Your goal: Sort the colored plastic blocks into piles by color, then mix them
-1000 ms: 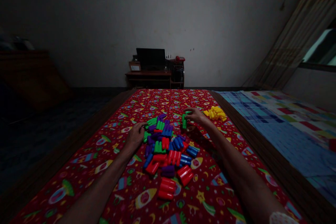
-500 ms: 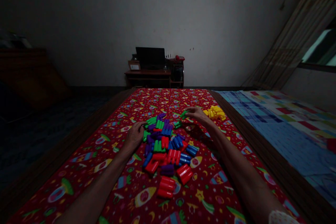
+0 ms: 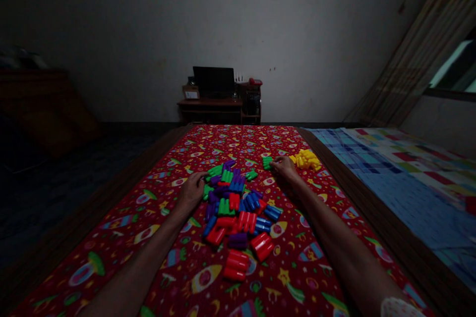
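My right hand (image 3: 284,166) is beyond the pile to the right. Its fingertips are closed on the right edge of a green ridged plastic block (image 3: 267,162), which lies on the cloth. Another green block (image 3: 252,175) sits just nearer, on its own. At the left edge of the pile rests my left hand (image 3: 191,189), fingers bent, with thumb and forefinger a little apart. It touches or nearly touches the green blocks (image 3: 214,172) there; its other fingers are partly hidden. The pile mixes green, purple, blue (image 3: 251,202) and red (image 3: 246,221) ridged blocks.
A heap of yellow blocks (image 3: 307,159) lies right of my right hand. Nearest me is a loose red block (image 3: 236,265). The red patterned cloth (image 3: 148,257) covers the table. Behind stands a desk with a monitor (image 3: 213,81); a bed (image 3: 372,173) is on the right.
My right hand has shifted a little right and nearer. The green block by its fingers, tilted before, now lies flat farther right. The left hand stays put.
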`<action>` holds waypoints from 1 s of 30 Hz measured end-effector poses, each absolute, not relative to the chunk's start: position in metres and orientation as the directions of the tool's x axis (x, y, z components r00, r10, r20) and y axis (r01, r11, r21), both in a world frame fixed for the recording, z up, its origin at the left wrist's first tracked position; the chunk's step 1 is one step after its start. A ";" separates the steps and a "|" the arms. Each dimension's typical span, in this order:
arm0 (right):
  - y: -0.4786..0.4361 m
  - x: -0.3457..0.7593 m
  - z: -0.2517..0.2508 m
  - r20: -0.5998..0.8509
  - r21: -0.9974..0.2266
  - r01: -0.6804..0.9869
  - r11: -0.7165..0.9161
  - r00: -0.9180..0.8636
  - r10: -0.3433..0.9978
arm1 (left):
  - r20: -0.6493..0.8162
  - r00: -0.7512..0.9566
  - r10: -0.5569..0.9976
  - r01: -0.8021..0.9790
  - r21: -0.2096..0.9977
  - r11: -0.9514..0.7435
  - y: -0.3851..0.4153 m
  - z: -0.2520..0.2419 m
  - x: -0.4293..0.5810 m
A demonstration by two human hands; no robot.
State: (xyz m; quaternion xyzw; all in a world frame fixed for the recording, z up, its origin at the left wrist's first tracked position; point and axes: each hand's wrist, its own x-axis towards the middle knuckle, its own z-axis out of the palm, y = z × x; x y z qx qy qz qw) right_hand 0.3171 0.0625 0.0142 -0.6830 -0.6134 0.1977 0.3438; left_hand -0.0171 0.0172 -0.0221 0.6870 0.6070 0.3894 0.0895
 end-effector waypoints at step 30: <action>0.046 0.284 0.022 0.132 -0.261 0.820 0.510 -0.493 0.860 | 0.442 -0.042 0.896 0.751 0.606 -0.264 0.018 -0.023 -0.017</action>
